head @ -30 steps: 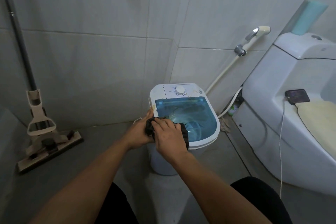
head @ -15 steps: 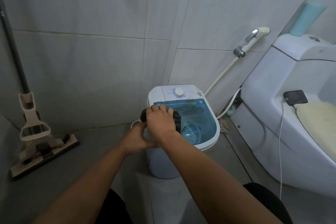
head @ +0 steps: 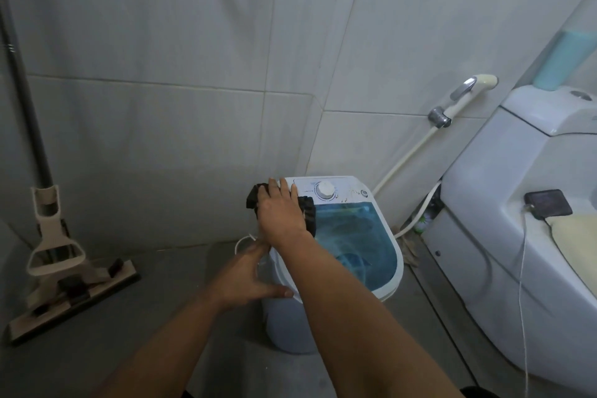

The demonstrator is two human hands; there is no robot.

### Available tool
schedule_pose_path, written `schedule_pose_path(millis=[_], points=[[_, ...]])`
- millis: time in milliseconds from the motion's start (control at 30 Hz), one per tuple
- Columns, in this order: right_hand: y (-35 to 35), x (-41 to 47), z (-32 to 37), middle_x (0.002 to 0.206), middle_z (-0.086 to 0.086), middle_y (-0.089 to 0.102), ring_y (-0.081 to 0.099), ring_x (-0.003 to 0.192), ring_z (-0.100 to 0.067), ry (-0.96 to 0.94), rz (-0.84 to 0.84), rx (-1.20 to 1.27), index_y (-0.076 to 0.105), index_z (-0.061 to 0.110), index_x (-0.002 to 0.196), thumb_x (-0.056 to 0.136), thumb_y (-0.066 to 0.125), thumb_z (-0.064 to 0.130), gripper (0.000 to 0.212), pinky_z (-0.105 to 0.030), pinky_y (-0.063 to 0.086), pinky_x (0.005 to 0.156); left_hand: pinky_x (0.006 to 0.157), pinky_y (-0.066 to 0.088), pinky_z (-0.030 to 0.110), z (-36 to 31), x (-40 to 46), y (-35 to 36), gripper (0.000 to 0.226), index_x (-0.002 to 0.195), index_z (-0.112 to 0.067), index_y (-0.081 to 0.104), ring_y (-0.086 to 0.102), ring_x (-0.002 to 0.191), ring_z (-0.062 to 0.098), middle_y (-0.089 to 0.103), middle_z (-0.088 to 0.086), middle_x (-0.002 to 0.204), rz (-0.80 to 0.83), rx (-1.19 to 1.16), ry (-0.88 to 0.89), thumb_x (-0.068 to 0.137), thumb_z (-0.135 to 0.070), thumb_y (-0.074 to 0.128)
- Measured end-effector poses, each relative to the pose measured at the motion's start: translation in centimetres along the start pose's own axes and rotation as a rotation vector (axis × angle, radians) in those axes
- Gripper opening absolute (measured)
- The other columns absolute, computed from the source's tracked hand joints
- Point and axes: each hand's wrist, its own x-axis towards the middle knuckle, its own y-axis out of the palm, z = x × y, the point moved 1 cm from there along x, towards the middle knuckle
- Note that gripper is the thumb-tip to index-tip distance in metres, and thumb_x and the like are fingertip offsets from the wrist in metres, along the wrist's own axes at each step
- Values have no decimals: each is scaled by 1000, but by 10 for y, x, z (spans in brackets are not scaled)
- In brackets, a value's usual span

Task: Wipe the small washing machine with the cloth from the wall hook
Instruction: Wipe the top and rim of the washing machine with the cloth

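Note:
The small washing machine stands on the floor in the corner, white with a clear blue lid and a round dial on its back panel. My right hand lies flat on a black cloth at the machine's back left corner, pressing it onto the top. The cloth shows on both sides of the hand. My left hand grips the machine's left rim, fingers wrapped around the edge near a white cord.
A mop leans against the left wall, its flat head on the floor. At the right stands a white toilet with a phone and cable on it. A bidet sprayer hangs on the wall behind the machine.
My right hand has slid the cloth from the lid's front left edge back to the machine's back left corner. My left hand stayed on the left rim.

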Motion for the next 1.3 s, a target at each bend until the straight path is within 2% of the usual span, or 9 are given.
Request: schedule_pose_path(millis=[233,300,400,633,800,933,1067,1200,1300], points=[[-2,27,-19,164,-16,21,8,153,-36,-27,-49,99,31,6,154,105,38,25,52,-53,1,123,122,28,24,1,4,1,140,163,-37,5,17,153,0,13,-23,168,5,48,17,56,-70,89],[-2,32,-26,164,-16,21,8,153,-36,-14,-60,122,32,6,154,107,33,27,51,-53,2,123,120,27,21,1,4,2,140,162,-38,4,16,152,-2,10,-25,167,2,48,15,56,-71,89],[-2,35,-33,165,-16,20,9,153,-35,26,-79,163,33,7,153,108,29,31,51,-53,2,124,124,30,31,0,6,2,139,162,-40,6,17,153,-1,13,-25,167,4,41,23,56,-71,90],[0,14,-33,165,-17,17,10,153,-33,56,-82,273,33,6,153,108,31,27,49,-49,3,123,123,21,24,-7,4,-1,133,162,-36,11,15,153,-1,13,-22,167,27,81,28,59,-66,91],[4,-11,-35,165,-17,19,12,153,-34,58,-96,331,33,10,154,108,32,28,49,-46,3,124,126,20,28,-11,5,-5,140,163,-33,8,13,155,2,10,-19,168,52,135,-7,56,-75,87],[2,-16,-42,163,-22,22,15,151,-39,27,-128,340,31,19,156,108,35,23,49,-47,5,123,128,20,32,-13,5,-7,138,161,-39,4,11,156,3,8,-20,168,71,162,0,56,-76,87],[-1,1,-46,161,-23,26,17,150,-41,67,-165,331,37,16,153,105,41,15,49,-50,6,123,124,20,22,-18,6,-9,135,158,-42,1,11,154,0,7,-24,165,71,194,35,58,-75,86],[-4,22,-54,159,-24,29,19,149,-41,82,-145,329,36,12,152,104,40,14,48,-49,7,123,106,12,-6,-25,7,-12,123,143,-58,-1,9,147,-10,0,-44,150,81,171,58,61,-66,89],[-6,37,-56,154,-24,36,27,144,-40,116,-116,309,37,12,151,103,40,18,49,-50,16,121,110,16,-2,-30,9,-14,125,148,-56,-1,13,148,-11,4,-43,152,102,199,65,60,-71,87]])
